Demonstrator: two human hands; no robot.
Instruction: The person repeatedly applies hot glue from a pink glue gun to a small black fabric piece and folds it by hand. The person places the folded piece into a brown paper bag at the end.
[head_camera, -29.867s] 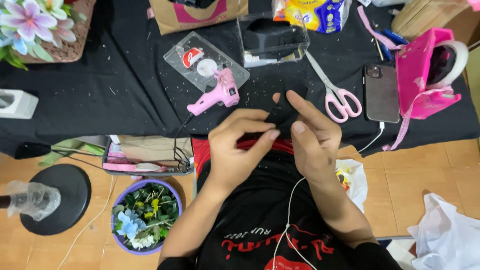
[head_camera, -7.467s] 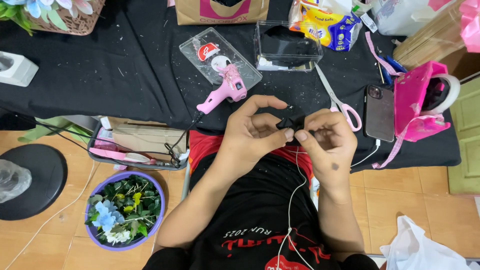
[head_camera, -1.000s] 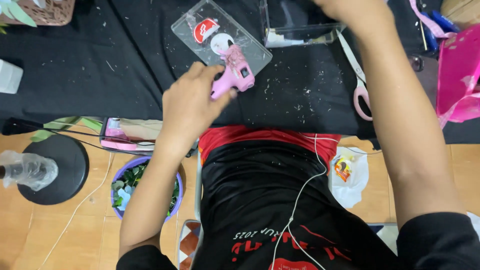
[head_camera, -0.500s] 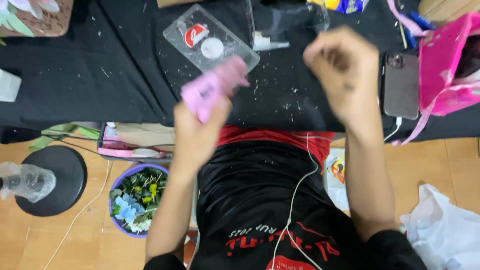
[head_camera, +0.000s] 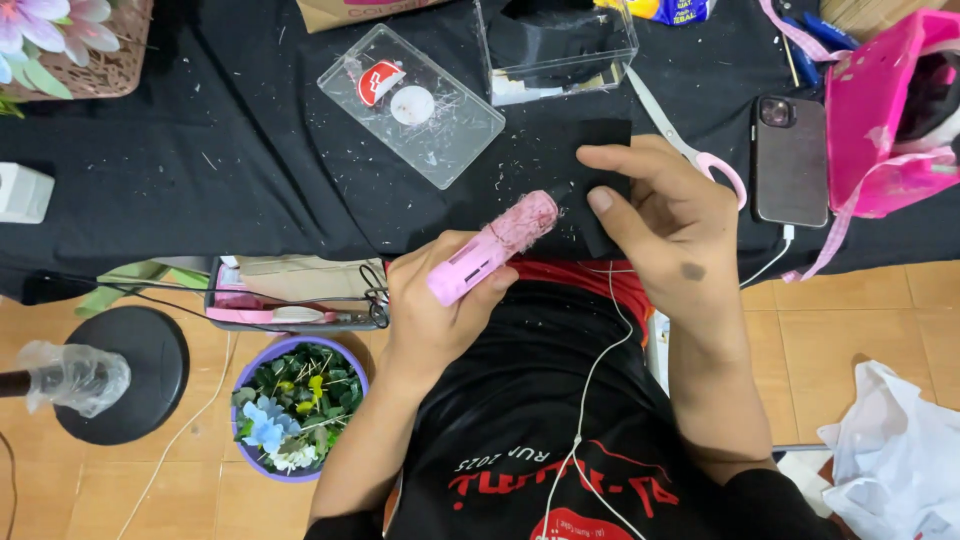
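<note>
My left hand (head_camera: 432, 300) grips a pink glue gun (head_camera: 490, 248), its nozzle pointing up and right toward a black piece of fabric (head_camera: 590, 165) lying on the black tablecloth. My right hand (head_camera: 668, 215) rests on that fabric, fingers and thumb spread and pressing it flat just right of the gun's tip. A clear plastic lid (head_camera: 410, 105) with a red sticker and a white disc lies on the table above the gun.
A clear box (head_camera: 556, 45) with black pieces stands behind the fabric. Pink-handled scissors (head_camera: 690, 150), a dark phone (head_camera: 790, 160) and a pink bag (head_camera: 890, 110) lie to the right. A tray (head_camera: 290, 300), a purple bowl of flowers (head_camera: 295, 405) and a round black stand base (head_camera: 125, 375) are at the left.
My left hand lifted the pink glue gun off the table and brought it near the fabric. My right hand came back from the far side and settled on the black fabric.
</note>
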